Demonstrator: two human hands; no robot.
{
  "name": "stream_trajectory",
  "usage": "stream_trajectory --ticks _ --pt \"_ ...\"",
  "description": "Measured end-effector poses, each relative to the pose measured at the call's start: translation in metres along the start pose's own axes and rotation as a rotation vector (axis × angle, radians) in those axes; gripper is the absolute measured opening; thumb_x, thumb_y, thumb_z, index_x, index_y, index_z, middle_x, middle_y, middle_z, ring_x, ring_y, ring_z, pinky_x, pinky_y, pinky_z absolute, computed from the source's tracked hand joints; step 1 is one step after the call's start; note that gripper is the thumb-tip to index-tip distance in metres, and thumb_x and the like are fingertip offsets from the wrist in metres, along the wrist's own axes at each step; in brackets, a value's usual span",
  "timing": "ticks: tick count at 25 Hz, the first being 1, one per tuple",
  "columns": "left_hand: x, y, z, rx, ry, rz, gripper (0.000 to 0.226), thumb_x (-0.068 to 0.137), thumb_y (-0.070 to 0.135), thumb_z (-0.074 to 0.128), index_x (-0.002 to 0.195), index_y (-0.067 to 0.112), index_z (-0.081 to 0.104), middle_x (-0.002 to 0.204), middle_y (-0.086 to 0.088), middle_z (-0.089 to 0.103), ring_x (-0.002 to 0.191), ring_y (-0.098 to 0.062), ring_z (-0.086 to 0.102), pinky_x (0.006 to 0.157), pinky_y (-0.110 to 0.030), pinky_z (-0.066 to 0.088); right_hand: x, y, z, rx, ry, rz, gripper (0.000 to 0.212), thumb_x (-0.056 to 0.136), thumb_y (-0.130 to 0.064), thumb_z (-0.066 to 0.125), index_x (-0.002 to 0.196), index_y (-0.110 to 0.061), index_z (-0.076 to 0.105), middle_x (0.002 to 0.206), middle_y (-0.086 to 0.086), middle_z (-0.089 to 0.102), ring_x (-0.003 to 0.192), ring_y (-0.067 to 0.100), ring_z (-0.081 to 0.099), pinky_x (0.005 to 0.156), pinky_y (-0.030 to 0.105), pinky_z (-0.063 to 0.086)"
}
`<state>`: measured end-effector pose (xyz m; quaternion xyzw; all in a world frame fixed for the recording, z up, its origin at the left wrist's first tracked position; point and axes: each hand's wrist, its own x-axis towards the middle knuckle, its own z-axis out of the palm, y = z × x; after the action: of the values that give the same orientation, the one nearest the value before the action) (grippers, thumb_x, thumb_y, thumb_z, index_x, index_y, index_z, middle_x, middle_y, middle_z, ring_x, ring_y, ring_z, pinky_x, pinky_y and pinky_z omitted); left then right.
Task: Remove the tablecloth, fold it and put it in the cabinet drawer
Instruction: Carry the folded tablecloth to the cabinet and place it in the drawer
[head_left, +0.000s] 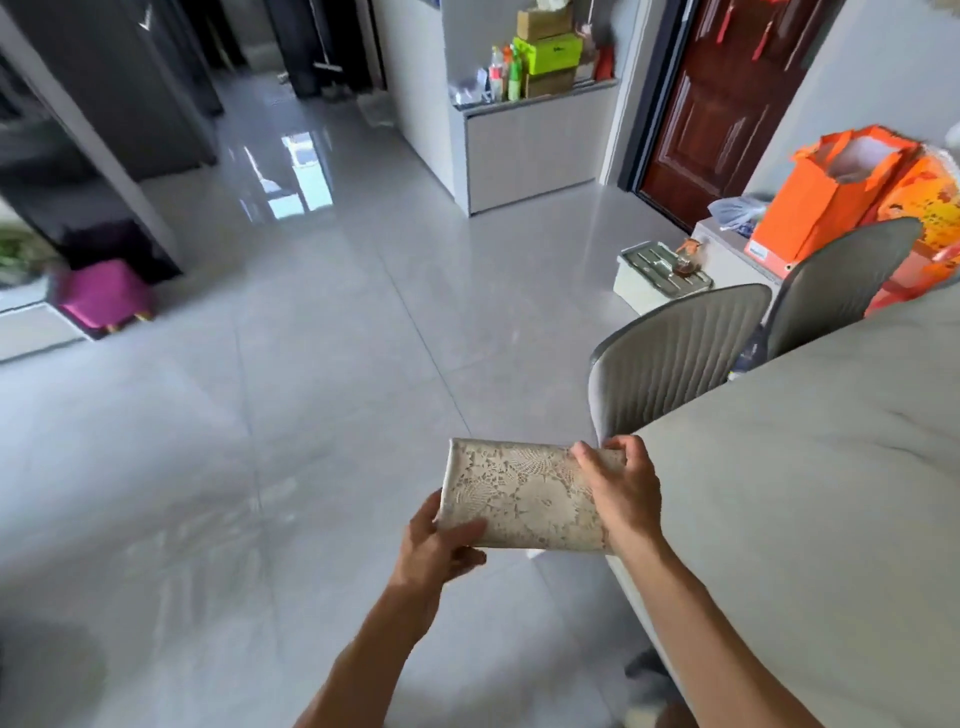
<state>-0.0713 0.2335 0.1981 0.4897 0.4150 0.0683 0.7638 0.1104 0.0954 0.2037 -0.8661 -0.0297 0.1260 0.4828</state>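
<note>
You have the beige lace-patterned tablecloth (522, 496), folded into a flat packet, held in the air beside the bare pale marble table (810, 467). Your left hand (441, 545) pinches its near corner; your right hand (621, 486) grips the far end. Removal and folding look finished. Next, carry it to the drawer, perhaps in the grey cabinet (530, 150) ahead.
</note>
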Motion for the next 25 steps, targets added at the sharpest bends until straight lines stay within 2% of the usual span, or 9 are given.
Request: stream_trajectory --ticks 5,6,8,10,11,17,21,23,25 --pt "0.011 0.048 -0.126 -0.355 0.168 0.006 0.039 0.074 0.024 0.077 0.109 0.012 0.065 0.101 -0.004 0.069 0.104 -0.024 0.062 0.085 -0.047 0.050 -0.071 -0.068 0.131 -0.068 -0.084 0.011 0.030 0.091 -0.047 0.059 0.108 -0.022 0.057 0.109 0.003 0.063 0.104 0.032 0.062 0.079 0.034 0.042" --pt "0.010 0.057 -0.154 -0.435 0.139 -0.005 0.037 0.081 0.023 0.073 0.113 0.009 0.063 0.107 -0.008 0.068 0.106 -0.028 0.063 0.087 -0.050 0.052 -0.092 -0.085 0.158 -0.231 -0.075 -0.127 0.036 0.093 -0.047 0.057 0.119 -0.023 0.056 0.125 0.006 0.059 0.111 0.034 0.059 0.083 0.037 0.041" --pt "0.001 0.079 -0.211 -0.564 0.098 0.022 0.042 0.087 0.028 0.067 0.123 0.008 0.060 0.116 -0.014 0.067 0.106 -0.032 0.066 0.093 -0.052 0.053 -0.141 -0.121 0.217 -0.518 -0.136 -0.639 0.055 0.094 -0.053 0.050 0.142 -0.026 0.046 0.153 0.009 0.039 0.137 0.035 0.041 0.105 0.049 0.034" --pt "-0.005 0.098 -0.256 -0.623 0.066 0.072 0.048 0.088 0.037 0.063 0.129 0.012 0.059 0.124 -0.015 0.067 0.112 -0.032 0.066 0.098 -0.050 0.050 -0.183 -0.151 0.267 -0.592 -0.372 -1.019 0.065 0.095 -0.062 0.036 0.153 -0.035 0.026 0.164 0.000 0.018 0.152 0.026 0.011 0.119 0.054 0.012" --pt "-0.008 0.108 -0.282 -0.638 0.075 0.093 0.049 0.089 0.042 0.061 0.129 0.014 0.060 0.125 -0.015 0.068 0.113 -0.031 0.066 0.100 -0.049 0.050 -0.200 -0.166 0.295 -0.594 -0.483 -1.079 0.067 0.095 -0.065 0.032 0.154 -0.040 0.014 0.165 -0.005 0.008 0.153 0.019 -0.001 0.121 0.052 0.005" --pt "-0.019 0.146 -0.435 -0.708 0.215 0.124 0.059 0.088 0.064 0.052 0.126 0.020 0.061 0.113 -0.010 0.074 0.103 -0.025 0.072 0.075 -0.036 0.059 -0.259 -0.244 0.431 -0.691 -0.835 -1.147 0.074 0.089 -0.071 0.031 0.148 -0.050 -0.007 0.163 -0.016 -0.007 0.149 0.009 -0.017 0.122 0.047 -0.002" --pt "-0.006 0.159 -0.525 -0.794 0.231 0.162 0.068 0.091 0.062 0.048 0.132 0.008 0.059 0.129 -0.021 0.063 0.121 -0.033 0.060 0.110 -0.050 0.040 -0.275 -0.280 0.521 -0.623 -1.026 -1.195 0.069 0.089 -0.067 0.034 0.147 -0.059 -0.002 0.161 -0.024 -0.013 0.148 0.004 -0.020 0.121 0.044 -0.005" --pt "0.017 0.169 -0.569 -0.828 0.252 0.193 0.056 0.093 0.052 0.053 0.129 0.010 0.062 0.131 -0.020 0.063 0.123 -0.033 0.059 0.113 -0.052 0.035 -0.278 -0.296 0.576 -0.599 -0.974 -1.224 0.066 0.091 -0.063 0.034 0.148 -0.057 0.002 0.162 -0.021 -0.008 0.150 0.008 -0.016 0.121 0.046 -0.002" --pt "0.049 0.185 -0.610 -0.817 0.307 0.179 0.047 0.090 0.051 0.057 0.119 0.016 0.070 0.127 -0.016 0.067 0.118 -0.031 0.063 0.105 -0.050 0.043 -0.278 -0.311 0.636 -0.621 -0.884 -1.227 0.063 0.093 -0.061 0.034 0.150 -0.052 0.009 0.164 -0.014 0.000 0.152 0.017 -0.006 0.121 0.050 0.004"
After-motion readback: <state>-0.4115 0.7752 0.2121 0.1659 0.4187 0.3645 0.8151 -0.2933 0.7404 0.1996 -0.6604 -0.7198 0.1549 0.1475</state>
